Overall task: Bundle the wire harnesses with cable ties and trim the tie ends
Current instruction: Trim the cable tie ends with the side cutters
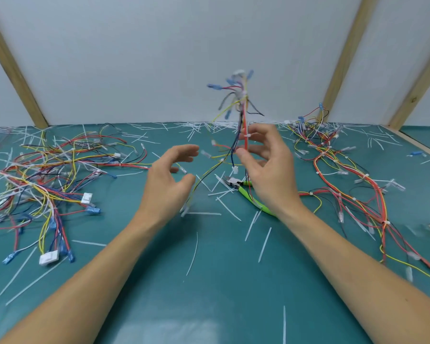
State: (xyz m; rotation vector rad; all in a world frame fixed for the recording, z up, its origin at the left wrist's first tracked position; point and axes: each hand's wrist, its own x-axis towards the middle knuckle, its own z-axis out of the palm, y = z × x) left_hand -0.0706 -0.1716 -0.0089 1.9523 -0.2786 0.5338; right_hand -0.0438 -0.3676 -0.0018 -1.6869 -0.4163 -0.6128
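A wire harness (242,112) of red, yellow, blue and black wires stands upright above the middle of the green table, its blue terminals blurred at the top. White cable ties bind its stem. My right hand (268,170) pinches the stem between thumb and fingertips, its other fingers spread. My left hand (170,178) hovers just to the left with relaxed, slightly curved fingers and holds nothing. Green-handled cutters (246,192) lie on the mat under my right hand, partly hidden by it.
A loose tangle of harnesses (47,182) covers the left of the mat (209,281). Tied harnesses (345,175) stretch down the right side. Cut white tie ends (265,244) lie scattered all over. A white wall with wooden battens rises behind.
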